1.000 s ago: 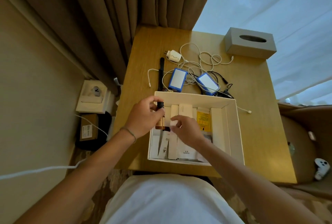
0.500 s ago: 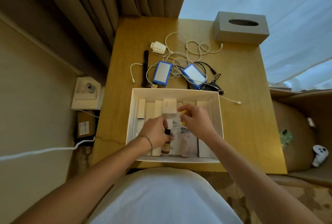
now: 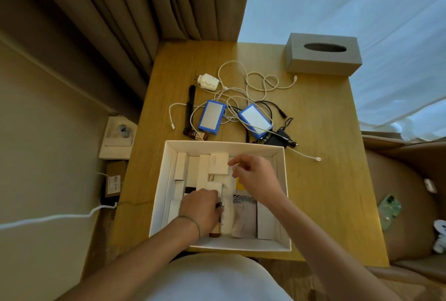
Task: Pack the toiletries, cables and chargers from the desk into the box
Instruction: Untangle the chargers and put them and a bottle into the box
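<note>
A white box [image 3: 284, 194] sits at the near edge of the wooden desk [image 3: 325, 192], filled with several small white cartons and sachets. My left hand [image 3: 200, 209] is low inside it, closed around a small brown bottle with a black cap [image 3: 217, 227] that lies near the front wall. My right hand [image 3: 255, 177] hovers over the middle of the box with fingers loosely apart and nothing in them. Behind the box lie two blue-edged power banks [image 3: 212, 116] [image 3: 255, 120], tangled white cables [image 3: 243, 88], a white plug charger [image 3: 207, 81] and a black adapter [image 3: 275, 139].
A grey tissue box [image 3: 322, 55] stands at the desk's far right corner. A black strap [image 3: 190, 107] and a small dark bottle [image 3: 191, 133] lie left of the power banks. Curtains hang behind the desk; a wall socket [image 3: 120, 131] is at the left.
My left hand has carried the brown bottle from the box's far left corner down toward its front and laid it flat. My right hand has lifted off the cartons and drifted right.
</note>
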Tool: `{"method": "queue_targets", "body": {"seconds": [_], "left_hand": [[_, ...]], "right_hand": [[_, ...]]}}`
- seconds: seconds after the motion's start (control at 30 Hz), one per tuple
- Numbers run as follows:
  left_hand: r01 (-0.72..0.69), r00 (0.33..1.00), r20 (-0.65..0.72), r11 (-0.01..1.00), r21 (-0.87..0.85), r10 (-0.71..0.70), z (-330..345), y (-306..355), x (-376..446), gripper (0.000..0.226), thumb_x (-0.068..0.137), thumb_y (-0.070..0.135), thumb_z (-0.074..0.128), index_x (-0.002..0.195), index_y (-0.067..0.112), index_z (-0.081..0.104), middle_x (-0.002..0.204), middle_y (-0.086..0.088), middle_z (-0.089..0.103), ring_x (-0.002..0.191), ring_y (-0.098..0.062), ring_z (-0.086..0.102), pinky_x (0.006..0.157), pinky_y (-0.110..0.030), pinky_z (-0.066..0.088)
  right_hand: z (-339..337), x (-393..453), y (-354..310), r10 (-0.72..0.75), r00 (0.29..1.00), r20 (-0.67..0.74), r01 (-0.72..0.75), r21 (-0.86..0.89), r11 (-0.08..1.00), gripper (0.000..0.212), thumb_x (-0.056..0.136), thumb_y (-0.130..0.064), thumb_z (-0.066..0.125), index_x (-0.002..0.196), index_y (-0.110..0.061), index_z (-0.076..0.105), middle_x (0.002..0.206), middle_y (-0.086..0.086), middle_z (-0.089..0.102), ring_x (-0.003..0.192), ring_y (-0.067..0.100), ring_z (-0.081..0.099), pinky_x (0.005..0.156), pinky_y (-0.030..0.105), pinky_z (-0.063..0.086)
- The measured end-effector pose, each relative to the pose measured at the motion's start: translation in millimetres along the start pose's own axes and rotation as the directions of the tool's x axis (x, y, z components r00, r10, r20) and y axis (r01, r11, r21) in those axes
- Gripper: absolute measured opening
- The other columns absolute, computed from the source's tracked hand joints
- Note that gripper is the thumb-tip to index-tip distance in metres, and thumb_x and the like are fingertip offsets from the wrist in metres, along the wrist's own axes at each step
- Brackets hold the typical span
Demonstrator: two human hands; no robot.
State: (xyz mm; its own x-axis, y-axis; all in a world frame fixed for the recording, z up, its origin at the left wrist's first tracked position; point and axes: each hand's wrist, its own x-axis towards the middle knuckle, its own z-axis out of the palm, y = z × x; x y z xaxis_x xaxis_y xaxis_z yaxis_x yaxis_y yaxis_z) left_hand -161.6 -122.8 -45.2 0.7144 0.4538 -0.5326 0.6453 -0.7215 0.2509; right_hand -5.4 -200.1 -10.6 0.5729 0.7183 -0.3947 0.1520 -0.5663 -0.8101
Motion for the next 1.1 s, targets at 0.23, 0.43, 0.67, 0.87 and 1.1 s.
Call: {"method": "queue_targets", "body": {"seconds": [0.23,0.43,0.67,0.87,1.1], "left_hand": [[-0.107,0.958,-0.285,0.964,-0.243,0.035,-80.7,4.1,3.5,0.011,0.093,0.035,0.057,0.084,0.031,0.062,0.074,0.013,0.064,0.068,-0.004,0.059,0.063,-0.032,0.054],[-0.224,0.924,-0.370,0.917,-0.329,0.093,-122.2,22.0,35.3,0.012,0.093,0.024,0.060,0.082,0.029,0.063,0.068,0.012,0.063,0.063,-0.005,0.059,0.058,-0.029,0.051],[-0.252,0.923,-0.368,0.894,-0.371,0.107,-131.9,45.0,62.2,0.012,0.092,0.020,0.061,0.081,0.024,0.067,0.069,0.010,0.064,0.067,-0.007,0.061,0.063,-0.028,0.053],[-0.247,0.922,-0.383,0.857,-0.453,0.064,-133.2,52.2,64.0,0.014,0.092,0.018,0.061,0.083,0.027,0.067,0.072,0.010,0.063,0.068,-0.005,0.059,0.060,-0.017,0.044],[-0.268,0.911,-0.411,0.713,-0.648,-0.031,-149.2,67.0,62.3,0.015,0.096,0.016,0.059,0.097,0.023,0.071,0.089,-0.002,0.071,0.086,-0.016,0.066,0.077,-0.036,0.056]], "right_hand": [[-86.5,61.4,8.3,-0.092,0.959,-0.269,0.055,-0.143,0.988,0.020,0.094,-0.013,0.058,0.094,-0.024,0.074,0.087,-0.004,0.074,0.071,0.012,0.067,0.060,0.023,0.052],[-115.3,102.4,65.8,-0.122,0.991,0.047,0.120,-0.697,0.707,0.031,0.090,-0.017,0.063,0.118,-0.029,0.072,0.106,-0.002,0.063,0.087,0.021,0.062,0.064,0.031,0.050],[-102.2,115.2,88.2,-0.394,0.878,0.274,0.398,-0.873,0.282,0.047,0.080,-0.035,0.079,0.123,-0.026,0.062,0.117,0.003,0.053,0.102,0.020,0.048,0.065,0.027,0.043],[-114.2,107.1,82.5,-0.500,0.846,0.186,0.381,-0.866,0.324,0.049,0.074,-0.049,0.076,0.113,-0.020,0.069,0.113,0.001,0.058,0.102,0.022,0.049,0.087,0.034,0.047],[-153.5,70.6,5.3,-0.239,0.970,-0.052,0.240,0.016,0.971,0.039,0.077,-0.044,0.080,0.108,-0.026,0.065,0.100,-0.010,0.076,0.093,0.004,0.070,0.077,0.020,0.052]]}}
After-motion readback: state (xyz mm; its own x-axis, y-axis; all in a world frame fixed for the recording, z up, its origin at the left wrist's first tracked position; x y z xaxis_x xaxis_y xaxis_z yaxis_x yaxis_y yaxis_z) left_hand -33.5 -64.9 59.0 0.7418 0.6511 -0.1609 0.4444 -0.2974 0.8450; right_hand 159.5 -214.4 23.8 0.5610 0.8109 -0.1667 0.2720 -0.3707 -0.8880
